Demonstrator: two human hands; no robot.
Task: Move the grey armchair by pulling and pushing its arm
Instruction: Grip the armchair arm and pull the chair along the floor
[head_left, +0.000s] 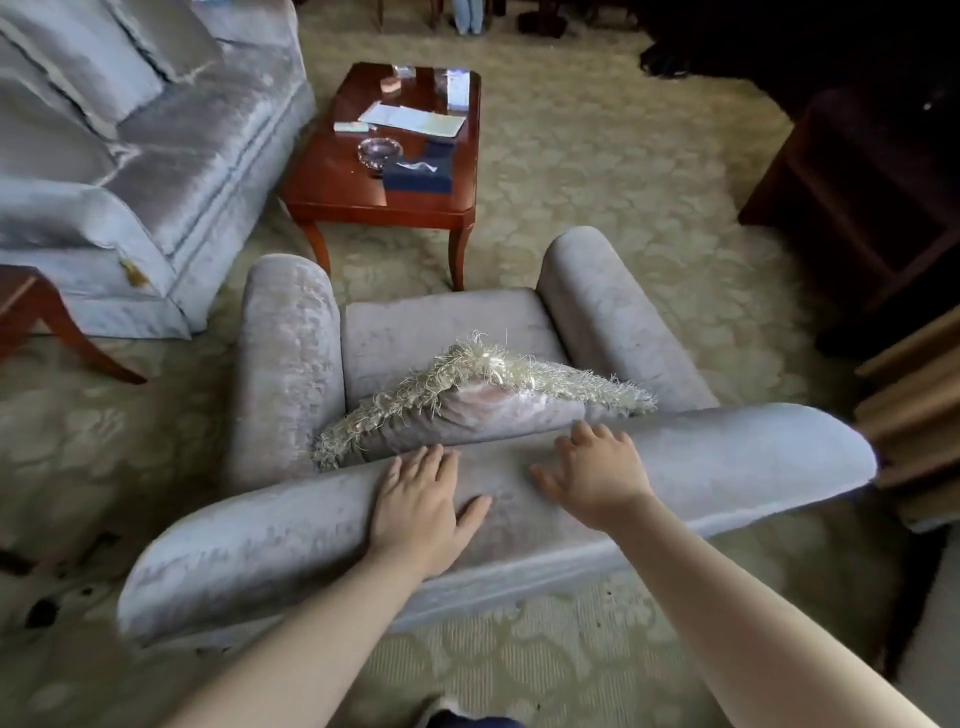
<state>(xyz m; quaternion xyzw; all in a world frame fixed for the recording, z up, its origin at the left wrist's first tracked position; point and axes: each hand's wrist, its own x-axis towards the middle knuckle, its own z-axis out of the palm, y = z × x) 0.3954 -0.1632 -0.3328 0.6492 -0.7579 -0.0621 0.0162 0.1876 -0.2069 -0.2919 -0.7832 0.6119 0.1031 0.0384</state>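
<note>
A pale, leaf-patterned carpet (597, 156) covers the floor of a sitting room. The grey armchair (270, 561) stands on it directly under both hands, seen from behind. Its broad rolled back runs across beneath the palms, and 2 fat, rounded arms stretch away beyond the fingertips. The cover is a soft, velvety fabric with a faint damask pattern (it catches the light in patches).

The left hand (421, 506) lies flat on the top of the back, fingers straight and slightly spread, thumb out. The right hand (597, 473) rests just beside it, palm down, fingers loose with their tips at the front edge. Neither hand grips anything.

Just beyond the fingertips a cushion (498, 410) with a shaggy cream fringe leans on the seat. Farther ahead, a glossy red-brown coffee table (332, 182) on curved legs stands close to the chair's front. Ahead and left of the left hand sits a silvery-blue sofa (156, 130). Right of the right hand stands dark wooden furniture (857, 208). Open carpet lies ahead of the right hand and below both wrists.
</note>
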